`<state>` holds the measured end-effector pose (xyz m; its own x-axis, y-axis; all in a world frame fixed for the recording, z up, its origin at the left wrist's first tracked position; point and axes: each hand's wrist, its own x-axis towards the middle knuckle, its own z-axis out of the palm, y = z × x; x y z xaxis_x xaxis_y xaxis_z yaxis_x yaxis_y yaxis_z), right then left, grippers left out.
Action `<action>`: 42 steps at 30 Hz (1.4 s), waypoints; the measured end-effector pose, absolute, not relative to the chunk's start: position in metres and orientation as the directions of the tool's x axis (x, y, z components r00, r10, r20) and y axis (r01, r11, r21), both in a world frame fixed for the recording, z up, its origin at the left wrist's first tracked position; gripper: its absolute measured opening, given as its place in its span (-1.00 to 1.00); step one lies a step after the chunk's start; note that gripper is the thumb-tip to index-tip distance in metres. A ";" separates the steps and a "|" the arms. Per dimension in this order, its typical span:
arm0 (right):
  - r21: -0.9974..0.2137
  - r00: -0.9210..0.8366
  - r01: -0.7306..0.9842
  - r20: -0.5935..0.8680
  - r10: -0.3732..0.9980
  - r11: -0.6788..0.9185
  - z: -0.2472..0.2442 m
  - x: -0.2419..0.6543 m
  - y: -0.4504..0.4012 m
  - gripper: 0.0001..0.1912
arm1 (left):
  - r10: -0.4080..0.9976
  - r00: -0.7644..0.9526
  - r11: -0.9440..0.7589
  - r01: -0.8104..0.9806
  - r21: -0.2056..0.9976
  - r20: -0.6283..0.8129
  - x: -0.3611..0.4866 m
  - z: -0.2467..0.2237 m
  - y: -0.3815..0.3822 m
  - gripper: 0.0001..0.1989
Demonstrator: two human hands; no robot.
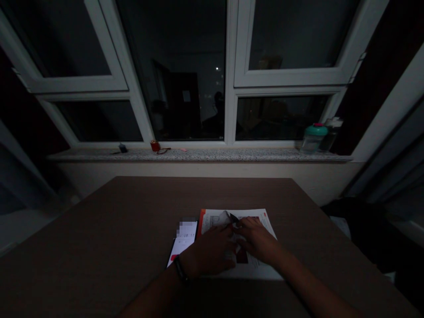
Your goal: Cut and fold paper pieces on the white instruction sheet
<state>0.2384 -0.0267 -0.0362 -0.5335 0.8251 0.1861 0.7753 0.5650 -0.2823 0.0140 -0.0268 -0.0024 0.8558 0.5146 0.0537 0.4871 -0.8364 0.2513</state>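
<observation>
In dim light, a printed booklet (263,270) with an orange edge lies on the brown table. On top of it is a piece of folded paper (226,217), pale with a dark tip standing up at its far end. My left hand (215,247), with a black band on the wrist, presses its fingers on the paper's left side. From the right, my right hand (255,236) has its fingers bent at the paper's far end, close to the left fingertips. Both hands cover much of the paper, so its full shape is hidden.
A phone (185,238) with a lit screen lies left of the booklet, beside my left forearm. Beyond the brown table (139,212), a speckled windowsill (205,154) carries a small red item (154,145), a small dark bottle (123,148) and a teal-topped bottle (314,138).
</observation>
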 end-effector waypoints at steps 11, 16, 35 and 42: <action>-0.325 -0.514 0.765 0.214 0.831 0.557 -0.040 0.238 -0.025 -0.70 | 0.509 0.857 -0.829 0.465 0.310 0.077 0.017 -0.002 -0.029 -0.73; -0.302 -0.500 0.784 0.211 0.840 0.543 -0.041 0.236 -0.023 -0.78 | 0.504 0.861 -0.836 0.467 0.287 0.067 0.017 -0.002 -0.029 -0.73; -0.292 -0.483 0.790 0.245 0.841 0.539 -0.045 0.237 -0.013 -0.79 | 0.500 0.860 -0.839 0.451 0.305 0.103 0.015 -0.003 -0.028 -0.79; -0.304 -0.498 0.777 0.237 0.834 0.551 -0.044 0.236 -0.018 -0.83 | 0.512 0.856 -0.836 0.476 0.273 0.073 0.021 0.001 -0.028 -0.87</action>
